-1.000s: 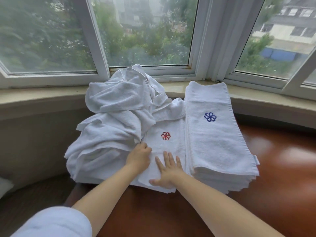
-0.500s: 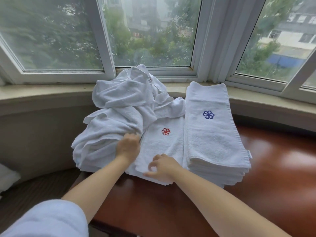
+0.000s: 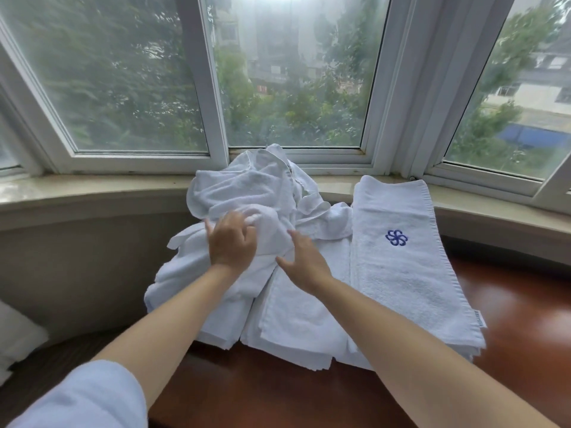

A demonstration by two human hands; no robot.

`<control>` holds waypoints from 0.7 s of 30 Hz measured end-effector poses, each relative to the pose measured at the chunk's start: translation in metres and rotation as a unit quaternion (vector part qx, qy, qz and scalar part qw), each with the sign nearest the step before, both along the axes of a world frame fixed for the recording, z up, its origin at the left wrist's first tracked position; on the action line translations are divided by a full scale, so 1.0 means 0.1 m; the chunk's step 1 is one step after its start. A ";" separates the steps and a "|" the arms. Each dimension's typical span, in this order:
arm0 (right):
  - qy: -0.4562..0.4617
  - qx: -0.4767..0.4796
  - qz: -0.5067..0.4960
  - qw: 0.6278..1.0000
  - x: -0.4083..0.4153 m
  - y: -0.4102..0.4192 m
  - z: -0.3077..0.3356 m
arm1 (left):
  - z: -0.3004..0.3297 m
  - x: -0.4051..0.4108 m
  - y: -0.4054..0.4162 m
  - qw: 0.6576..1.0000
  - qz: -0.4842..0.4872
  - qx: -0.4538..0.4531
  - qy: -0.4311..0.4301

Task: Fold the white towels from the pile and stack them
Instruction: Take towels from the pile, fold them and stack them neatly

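A: Left hand [image 3: 232, 242]?
B: It is gripping a bunched fold of the crumpled towel pile [image 3: 247, 193], fingers curling into the cloth near the pile's middle.
A: Right hand [image 3: 304, 265]?
B: It is lying flat with fingers spread and straight, thumb out, pressing on the white cloth just right of the left hand. It is not holding anything.
A: Where are the towels sitting?
B: The pile is leaning against the window sill [image 3: 92, 193] at the back of the reddish-brown tabletop [image 3: 525, 335]. A folded towel [image 3: 296, 322] is lying flat under the right wrist, partly covered by the pile. The folded stack [image 3: 408, 273] is sitting just to the right, touching it (blue flower logo [image 3: 396, 237] facing up on top).
A: Anything else?
B: A white sleeve [image 3: 83, 396] is showing on the left arm, and the bay window [image 3: 293, 72] is filling the background.
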State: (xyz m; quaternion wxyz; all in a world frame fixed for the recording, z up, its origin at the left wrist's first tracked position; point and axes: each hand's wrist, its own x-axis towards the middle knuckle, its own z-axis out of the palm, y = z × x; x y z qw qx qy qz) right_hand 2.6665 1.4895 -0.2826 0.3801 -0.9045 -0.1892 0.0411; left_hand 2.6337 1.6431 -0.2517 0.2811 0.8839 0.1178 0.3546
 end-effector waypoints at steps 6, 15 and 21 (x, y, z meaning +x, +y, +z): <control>-0.009 -0.019 0.044 0.999 0.29 0.19 0.26 | 0.61 0.00 -0.20 0.837 -0.177 -0.517 0.008; 0.170 0.439 -0.087 0.878 0.40 0.08 0.60 | 0.11 0.26 0.46 0.950 -0.057 -0.273 0.139; 0.184 0.493 -0.153 0.837 0.46 -0.22 0.93 | -0.12 0.24 0.33 0.968 -0.093 -0.111 0.205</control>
